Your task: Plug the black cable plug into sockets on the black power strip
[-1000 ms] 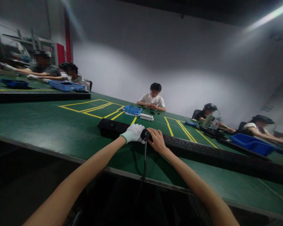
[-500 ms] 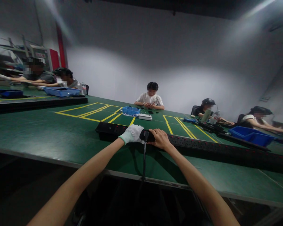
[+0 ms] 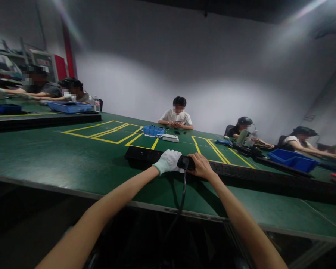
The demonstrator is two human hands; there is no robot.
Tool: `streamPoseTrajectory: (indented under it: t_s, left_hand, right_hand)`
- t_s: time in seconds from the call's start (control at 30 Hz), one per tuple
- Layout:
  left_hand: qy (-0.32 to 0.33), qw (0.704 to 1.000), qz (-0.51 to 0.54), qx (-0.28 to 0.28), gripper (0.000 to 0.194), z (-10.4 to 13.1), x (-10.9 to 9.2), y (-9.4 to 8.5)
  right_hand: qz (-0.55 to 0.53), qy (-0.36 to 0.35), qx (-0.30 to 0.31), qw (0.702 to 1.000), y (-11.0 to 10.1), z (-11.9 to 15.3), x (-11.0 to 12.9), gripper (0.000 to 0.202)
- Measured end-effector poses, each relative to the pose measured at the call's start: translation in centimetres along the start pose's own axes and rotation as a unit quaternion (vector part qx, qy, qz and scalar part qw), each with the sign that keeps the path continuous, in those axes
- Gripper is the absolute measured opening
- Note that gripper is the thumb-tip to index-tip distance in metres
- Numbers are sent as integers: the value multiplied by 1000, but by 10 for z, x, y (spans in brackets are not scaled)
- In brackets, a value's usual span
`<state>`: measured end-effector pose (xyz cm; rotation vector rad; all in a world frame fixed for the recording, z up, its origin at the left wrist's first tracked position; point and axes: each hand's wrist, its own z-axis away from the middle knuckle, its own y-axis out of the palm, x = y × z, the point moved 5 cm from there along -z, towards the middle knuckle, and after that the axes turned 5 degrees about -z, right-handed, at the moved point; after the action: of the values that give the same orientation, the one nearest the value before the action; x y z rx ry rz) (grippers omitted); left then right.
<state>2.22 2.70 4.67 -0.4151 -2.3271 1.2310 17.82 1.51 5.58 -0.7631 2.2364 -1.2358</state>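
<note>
A long black power strip [image 3: 235, 170] with rows of sockets and small red marks lies along the green table in front of me. Between my two hands, at the strip's near side, is a black rounded block [image 3: 186, 162] with a thick black cable [image 3: 183, 190] running down from it past the table edge. My left hand [image 3: 169, 161], in a white glove with a pale green cuff, is closed at the block's left end. Bare, my right hand [image 3: 202, 165] curls its fingers round the right end. The block's face towards the strip is hidden.
Yellow tape lines [image 3: 106, 141] mark the green table [image 3: 58, 157]. Farther back are a small blue basket [image 3: 153, 130] and a white box [image 3: 170, 138]. A blue bin [image 3: 292, 161] stands right, a blue tray [image 3: 69, 107] left. Several people sit around; one opposite [image 3: 176, 116] holds something small.
Both my hands, the black block and the power strip's left end have shifted to the right together. The cable now bends more towards the lower left.
</note>
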Motion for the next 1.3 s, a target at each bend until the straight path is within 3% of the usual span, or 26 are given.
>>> streamPoseTrajectory:
  t_s: [0.47, 1.0, 1.3]
  left_hand:
    - [23, 999, -27, 31, 87, 4, 2, 4]
    - [33, 999, -13, 35, 82, 10, 3, 3]
    - [33, 999, -13, 34, 79, 12, 3, 0]
  right_hand:
    - [-62, -14, -30, 998, 4, -2, 6, 71]
    - [-108, 9, -24, 994, 3, -3, 1, 45]
    - [-120, 25, -18, 992, 4, -3, -1, 42]
